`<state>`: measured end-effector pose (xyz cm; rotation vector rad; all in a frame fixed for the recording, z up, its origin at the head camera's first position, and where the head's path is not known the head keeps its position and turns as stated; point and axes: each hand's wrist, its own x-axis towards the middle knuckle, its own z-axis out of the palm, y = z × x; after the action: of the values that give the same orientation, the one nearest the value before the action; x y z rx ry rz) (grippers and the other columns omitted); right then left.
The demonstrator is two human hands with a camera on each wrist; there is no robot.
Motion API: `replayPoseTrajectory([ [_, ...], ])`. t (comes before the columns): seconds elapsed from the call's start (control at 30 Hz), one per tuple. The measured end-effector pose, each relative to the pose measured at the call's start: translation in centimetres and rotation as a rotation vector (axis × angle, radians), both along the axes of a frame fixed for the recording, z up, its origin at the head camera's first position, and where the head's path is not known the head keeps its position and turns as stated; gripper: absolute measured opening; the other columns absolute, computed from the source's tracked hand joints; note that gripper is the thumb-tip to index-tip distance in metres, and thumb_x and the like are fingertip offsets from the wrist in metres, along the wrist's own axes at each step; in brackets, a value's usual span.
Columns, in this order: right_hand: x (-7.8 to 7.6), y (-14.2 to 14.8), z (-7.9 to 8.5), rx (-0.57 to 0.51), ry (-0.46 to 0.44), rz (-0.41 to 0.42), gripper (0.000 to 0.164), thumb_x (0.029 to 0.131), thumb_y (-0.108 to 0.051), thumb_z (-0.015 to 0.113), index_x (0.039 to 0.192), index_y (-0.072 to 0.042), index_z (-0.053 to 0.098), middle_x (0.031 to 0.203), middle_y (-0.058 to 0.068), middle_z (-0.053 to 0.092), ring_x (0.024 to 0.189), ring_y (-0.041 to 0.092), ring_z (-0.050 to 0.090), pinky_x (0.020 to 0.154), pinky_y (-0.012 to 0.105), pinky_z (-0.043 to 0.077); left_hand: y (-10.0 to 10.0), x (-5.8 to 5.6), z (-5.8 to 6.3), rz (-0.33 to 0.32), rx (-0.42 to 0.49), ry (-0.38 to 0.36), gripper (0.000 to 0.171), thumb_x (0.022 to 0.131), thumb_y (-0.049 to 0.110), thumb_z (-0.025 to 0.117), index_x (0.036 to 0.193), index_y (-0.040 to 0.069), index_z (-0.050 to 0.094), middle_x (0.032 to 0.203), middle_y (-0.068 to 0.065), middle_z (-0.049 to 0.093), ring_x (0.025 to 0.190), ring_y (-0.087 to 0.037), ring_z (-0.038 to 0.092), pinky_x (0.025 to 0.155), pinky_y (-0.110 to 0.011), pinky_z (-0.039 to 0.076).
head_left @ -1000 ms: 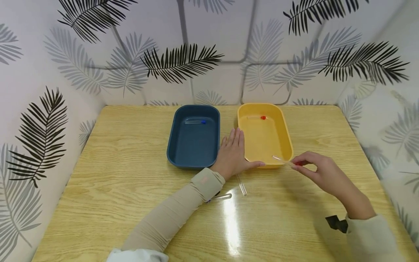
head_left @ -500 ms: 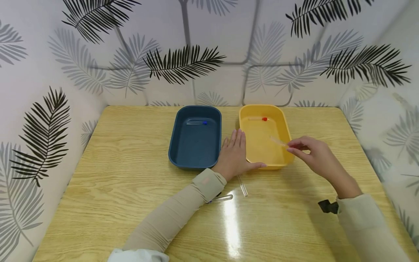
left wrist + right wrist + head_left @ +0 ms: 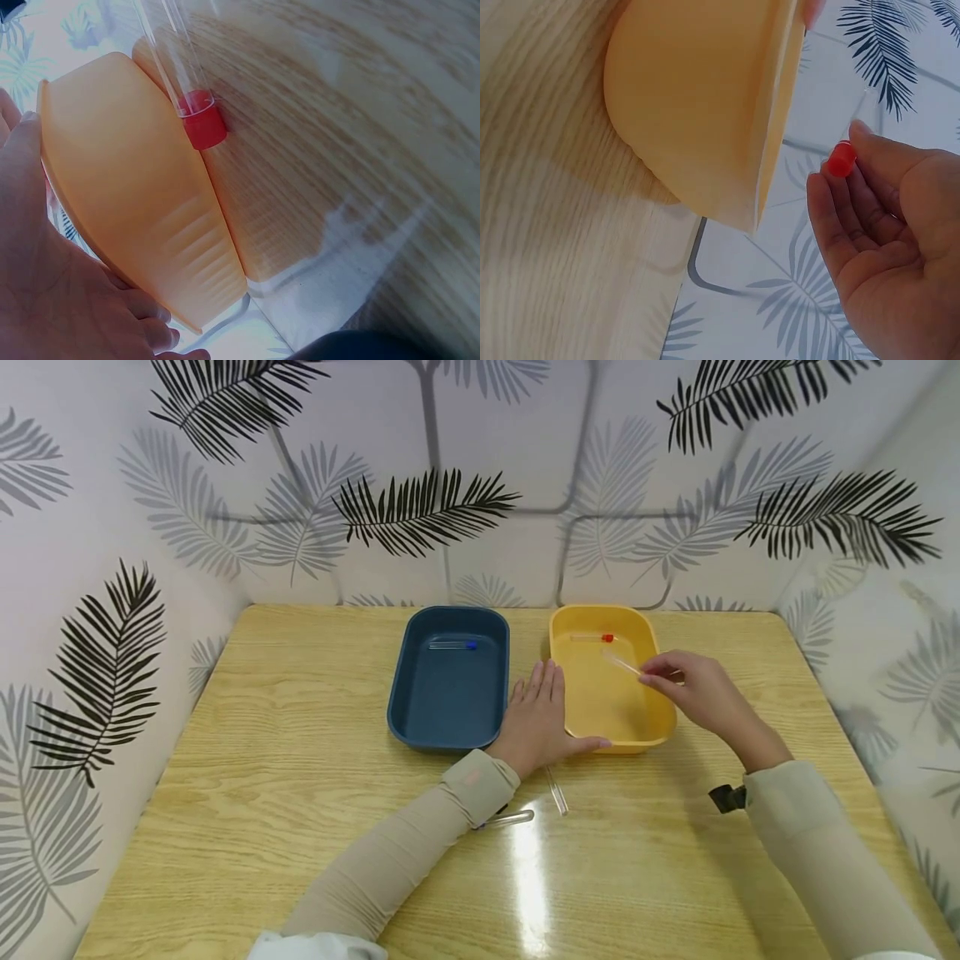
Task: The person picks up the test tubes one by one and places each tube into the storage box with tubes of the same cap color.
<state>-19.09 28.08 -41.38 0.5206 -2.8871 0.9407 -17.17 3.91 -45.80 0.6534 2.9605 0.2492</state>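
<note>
My right hand (image 3: 693, 689) pinches a clear test tube (image 3: 622, 662) by its red cap (image 3: 841, 159), with the glass end slanting over the yellow bin (image 3: 600, 714). Straight fingers of my left hand (image 3: 534, 720) lie along that bin's left rim, thumb spread along the near rim. Inside, at the far end, lies another red-capped test tube (image 3: 592, 637). A third tube with a red cap (image 3: 202, 124) lies on the table by the bin's outer wall, partly hidden under my left hand in the head view.
Left of the yellow bin stands a dark blue bin (image 3: 450, 706) holding a blue-capped test tube (image 3: 452, 645). One more tube (image 3: 513, 817) lies on the wooden table (image 3: 285, 735), partly behind my left sleeve. Leaf-patterned cloth (image 3: 517, 560) rises behind the table.
My right hand has carried the red-capped test tube away from the bin's near right corner, farther over its inside. My left hand stays on the rim.
</note>
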Motion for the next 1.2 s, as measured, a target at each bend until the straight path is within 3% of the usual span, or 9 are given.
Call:
replayPoseTrajectory([
  [0.6, -5.5, -1.7, -1.3, 0.063, -0.118, -0.012, 0.023, 0.089, -0.02, 0.065, 0.101, -0.001, 0.068, 0.093, 0.012, 0.067, 0.085, 0.028, 0.061, 0.079, 0.044, 0.05, -0.1, 0.0, -0.1, 0.005, 0.008, 0.021, 0.125, 0.064, 0.093, 0.022, 0.149, 0.003, 0.009, 0.154, -0.012, 0.006, 0.141, -0.026, 0.001, 0.111, -0.044, 0.011],
  [0.87, -6.3, -2.9, -3.0, 0.046, -0.129, 0.0, 0.019, 0.088, -0.016, 0.066, 0.098, 0.0, 0.069, 0.092, 0.013, 0.067, 0.085, 0.027, 0.062, 0.081, 0.043, 0.05, -0.1, 0.0, -0.2, -0.001, 0.0, 0.024, 0.124, 0.064, 0.092, 0.021, 0.149, 0.003, 0.009, 0.154, -0.012, 0.006, 0.141, -0.027, 0.002, 0.111, -0.045, 0.012],
  [1.2, -6.6, -4.0, -4.3, 0.11, -0.169, -0.021, 0.02, 0.088, -0.014, 0.065, 0.098, 0.003, 0.068, 0.092, 0.016, 0.066, 0.08, 0.027, 0.058, 0.081, 0.043, 0.049, 0.0, 0.0, -0.2, 0.002, -0.006, 0.033, 0.124, 0.064, 0.092, 0.022, 0.149, 0.003, 0.01, 0.154, -0.012, 0.006, 0.141, -0.027, 0.002, 0.111, -0.045, 0.012],
])
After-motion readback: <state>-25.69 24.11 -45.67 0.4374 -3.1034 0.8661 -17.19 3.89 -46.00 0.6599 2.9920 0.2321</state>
